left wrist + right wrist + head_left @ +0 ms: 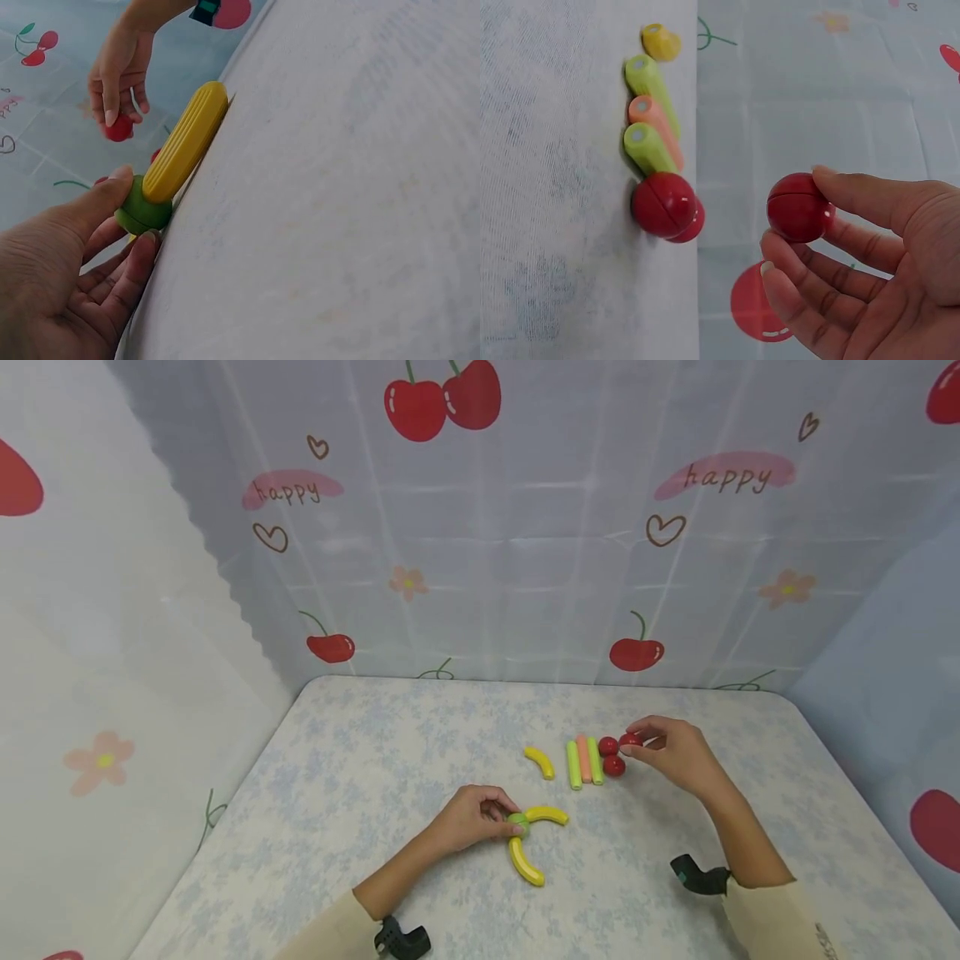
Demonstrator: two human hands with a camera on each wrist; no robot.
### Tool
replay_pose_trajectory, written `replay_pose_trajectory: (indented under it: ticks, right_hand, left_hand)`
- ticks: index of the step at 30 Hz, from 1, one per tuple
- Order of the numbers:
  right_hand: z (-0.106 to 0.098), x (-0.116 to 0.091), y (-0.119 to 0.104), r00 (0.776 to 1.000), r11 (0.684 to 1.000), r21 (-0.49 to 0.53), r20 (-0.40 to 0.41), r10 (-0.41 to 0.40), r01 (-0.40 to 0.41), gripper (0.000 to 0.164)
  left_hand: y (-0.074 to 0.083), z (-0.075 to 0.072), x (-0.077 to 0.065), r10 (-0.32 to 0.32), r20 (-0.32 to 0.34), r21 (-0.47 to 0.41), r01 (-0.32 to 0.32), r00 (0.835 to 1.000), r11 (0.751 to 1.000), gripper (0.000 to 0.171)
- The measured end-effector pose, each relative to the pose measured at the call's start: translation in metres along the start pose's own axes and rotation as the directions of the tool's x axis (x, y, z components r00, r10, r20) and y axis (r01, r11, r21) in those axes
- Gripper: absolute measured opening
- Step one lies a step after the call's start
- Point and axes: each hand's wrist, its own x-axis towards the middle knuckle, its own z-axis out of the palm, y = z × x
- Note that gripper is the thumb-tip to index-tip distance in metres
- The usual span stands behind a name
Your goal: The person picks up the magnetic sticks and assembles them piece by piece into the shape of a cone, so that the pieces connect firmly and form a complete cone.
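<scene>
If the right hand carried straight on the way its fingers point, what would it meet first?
Probably the two red balls on the table: the right hand, pinching a third red ball, points at them, with the green and orange sticks just beyond. Depth is uncertain.

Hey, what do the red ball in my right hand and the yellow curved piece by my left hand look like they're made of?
Red ball: probably hard plastic, smooth and semi-glossy, with a moulded seam round its middle. Yellow curved piece: likely plastic too, matte, with fine lengthwise ridges; it joins a green ball. Painted wood can't be ruled out.

Glossy plastic red ball (pixel 799 208); ribbed yellow piece (pixel 186 142); matt cloth table (pixel 360 760).
</scene>
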Motion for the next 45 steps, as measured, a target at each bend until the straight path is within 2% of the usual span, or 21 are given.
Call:
replay_pose_trajectory:
  ticks: [4, 10, 14, 17, 23, 26, 30, 34, 39, 42, 45]
  right_hand:
    - [0.002, -0.003, -0.011, 1.0, 1.0, 0.029, 0.018, -0.004, 0.003, 0.035]
    - [0.013, -0.002, -0.019, 0.996, 0.996, 0.082, 0.088, -0.024, 0.016, 0.027]
    - [0.02, -0.003, -0.022, 0.989, 0.995, 0.086, 0.13, -0.066, 0.055, 0.026]
    - [0.027, -0.004, -0.023, 0.976, 0.992, 0.085, 0.185, -0.112, 0.098, 0.025]
    - [0.038, -0.005, -0.026, 0.931, 0.985, 0.088, 0.324, -0.169, 0.148, 0.029]
    - [0.042, -0.007, -0.027, 0.916, 0.984, 0.098, 0.362, -0.174, 0.148, 0.032]
    - [0.048, -0.008, -0.025, 0.906, 0.982, 0.108, 0.382, -0.183, 0.153, 0.03]
    - [0.054, -0.01, -0.021, 0.897, 0.979, 0.126, 0.395, -0.196, 0.159, 0.029]
    - [0.059, -0.014, -0.02, 0.884, 0.971, 0.164, 0.41, -0.226, 0.173, 0.03]
    - [0.062, -0.016, -0.02, 0.876, 0.968, 0.18, 0.419, -0.238, 0.177, 0.029]
    - [0.064, -0.018, -0.02, 0.872, 0.967, 0.182, 0.426, -0.242, 0.179, 0.027]
  left_hand:
    - [0.001, -0.001, 0.0, -0.002, 0.003, 0.013, 0.002, 1.0, 1.0, 0.023]
    - [0.002, -0.003, 0.0, -0.022, -0.015, 0.026, 0.022, 1.0, 0.999, 0.021]
    - [0.005, -0.004, 0.0, -0.042, -0.014, 0.026, 0.042, 0.999, 0.999, 0.021]
    - [0.009, -0.006, -0.001, -0.045, -0.015, 0.034, 0.045, 0.999, 0.998, 0.021]
    - [0.015, -0.009, -0.002, -0.052, -0.002, 0.055, 0.052, 0.999, 0.997, 0.021]
    - [0.017, -0.012, -0.002, -0.072, 0.019, 0.062, 0.071, 0.997, 0.996, 0.022]
    - [0.022, -0.016, 0.003, -0.103, 0.018, 0.127, 0.1, 0.995, 0.987, 0.02]
    - [0.028, -0.014, 0.015, -0.106, 0.005, 0.267, 0.101, 0.994, 0.958, 0.015]
    - [0.035, -0.007, 0.031, -0.1, 0.009, 0.436, 0.085, 0.995, 0.896, 0.017]
    - [0.038, -0.002, 0.036, -0.123, 0.014, 0.49, 0.101, 0.992, 0.866, 0.017]
    - [0.039, 0.0, 0.04, -0.153, 0.023, 0.498, 0.122, 0.988, 0.859, 0.016]
